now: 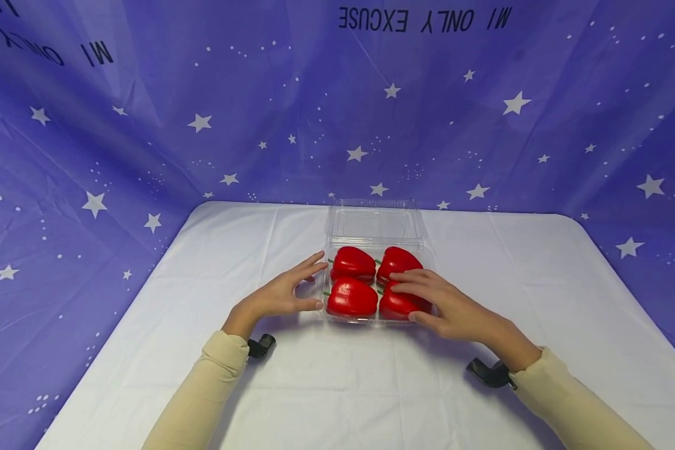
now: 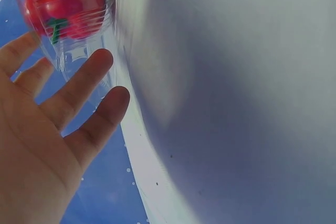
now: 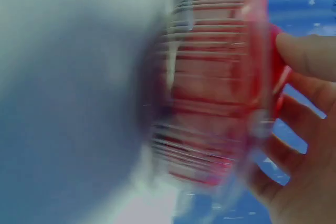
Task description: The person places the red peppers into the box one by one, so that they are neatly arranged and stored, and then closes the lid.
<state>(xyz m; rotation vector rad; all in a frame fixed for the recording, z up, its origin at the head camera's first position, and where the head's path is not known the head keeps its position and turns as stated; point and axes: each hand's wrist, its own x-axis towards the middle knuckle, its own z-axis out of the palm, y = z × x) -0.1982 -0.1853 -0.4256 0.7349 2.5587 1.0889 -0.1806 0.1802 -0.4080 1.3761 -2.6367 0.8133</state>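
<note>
A clear plastic clamshell container [image 1: 378, 320] sits on the table, its lid [image 1: 375, 222] swung back. Red bell peppers with green stems lie inside in two rows: back left [image 1: 353, 262], back right [image 1: 398, 259], front left [image 1: 352, 297] and front right [image 1: 399, 305]. My right hand [image 1: 455, 309] holds the front right pepper, fingers over its top and thumb at its near side. Beside the container's left wall is my left hand [image 1: 284, 292], fingers spread, holding nothing. The right wrist view shows the container's ribbed wall [image 3: 210, 87] blurred, with my thumb against red pepper skin.
A white cloth [image 1: 337, 387] covers the table. Purple-blue curtains [image 1: 292, 94] with white stars hang behind and at both sides. Each wrist carries a small black device, one on the left [image 1: 262, 345] and one on the right [image 1: 490, 373].
</note>
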